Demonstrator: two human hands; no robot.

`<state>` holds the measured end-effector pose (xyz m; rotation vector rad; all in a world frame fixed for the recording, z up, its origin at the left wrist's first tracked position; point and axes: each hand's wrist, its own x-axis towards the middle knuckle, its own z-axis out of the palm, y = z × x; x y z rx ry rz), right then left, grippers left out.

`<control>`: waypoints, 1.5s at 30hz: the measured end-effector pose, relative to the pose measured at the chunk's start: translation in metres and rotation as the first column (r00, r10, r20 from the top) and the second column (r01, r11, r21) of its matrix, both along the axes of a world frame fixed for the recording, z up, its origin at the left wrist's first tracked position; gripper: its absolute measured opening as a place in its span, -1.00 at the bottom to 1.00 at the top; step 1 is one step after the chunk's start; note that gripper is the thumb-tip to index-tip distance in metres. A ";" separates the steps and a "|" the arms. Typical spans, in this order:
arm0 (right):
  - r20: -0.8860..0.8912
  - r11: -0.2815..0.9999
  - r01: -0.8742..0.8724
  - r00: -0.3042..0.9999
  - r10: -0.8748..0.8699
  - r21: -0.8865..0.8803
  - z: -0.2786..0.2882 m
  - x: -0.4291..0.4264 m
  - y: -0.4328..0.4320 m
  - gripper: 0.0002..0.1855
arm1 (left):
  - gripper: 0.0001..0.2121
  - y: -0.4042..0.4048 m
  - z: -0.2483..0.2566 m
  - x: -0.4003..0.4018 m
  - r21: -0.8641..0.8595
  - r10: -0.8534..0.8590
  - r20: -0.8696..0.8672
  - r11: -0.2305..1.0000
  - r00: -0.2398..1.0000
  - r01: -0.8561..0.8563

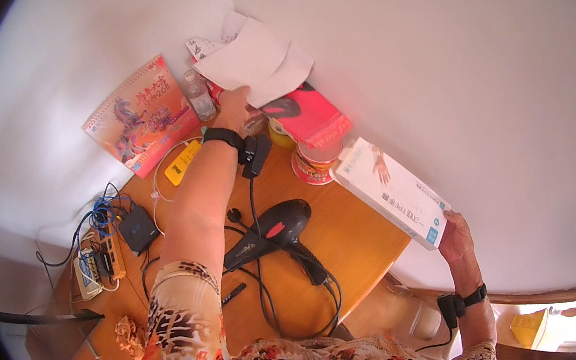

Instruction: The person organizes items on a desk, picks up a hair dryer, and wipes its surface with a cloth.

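My right hand (456, 236) grips the lower end of a white cardboard box of disposable gloves (392, 193), held tilted beyond the table's right edge. My left hand (235, 111) reaches to the back of the wooden table, between a clear plastic bottle (199, 96) and a red package (307, 116). Its fingers are partly hidden near a small clear-wrapped item, so its grip cannot be told. White paper sheets (260, 62) lie above that hand. Below the red package stands a red instant noodle tub (313, 162). A black hair dryer (278, 231) rests on the table, beneath a cord from my left wristband.
A desk calendar (141, 118) leans at the back left, beside a yellow card-like item (182, 163). A black set-top box (139, 229), a power strip (111, 249) and tangled cables lie at left. Crumpled brown paper (130, 337) is near my left sleeve. White walls rise behind the table.
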<state>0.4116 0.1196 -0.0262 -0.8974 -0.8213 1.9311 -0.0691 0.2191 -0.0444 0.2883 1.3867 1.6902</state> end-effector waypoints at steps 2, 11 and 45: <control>-0.075 0.998 -0.064 0.995 0.065 0.022 0.013 -0.026 0.011 -0.43 | -0.72 -0.007 -0.009 0.007 0.041 -0.060 -0.054 0.997 0.997 0.062; -0.200 0.964 -0.267 0.944 0.260 -0.007 0.023 -0.244 0.125 -0.62 | -0.69 0.009 -0.030 0.000 -0.092 -0.052 -0.134 0.995 0.990 0.040; 0.045 0.978 0.194 0.979 -0.197 0.077 -0.067 -0.292 0.164 -0.73 | -0.64 0.037 -0.089 0.000 0.177 0.048 0.206 0.981 0.977 -0.086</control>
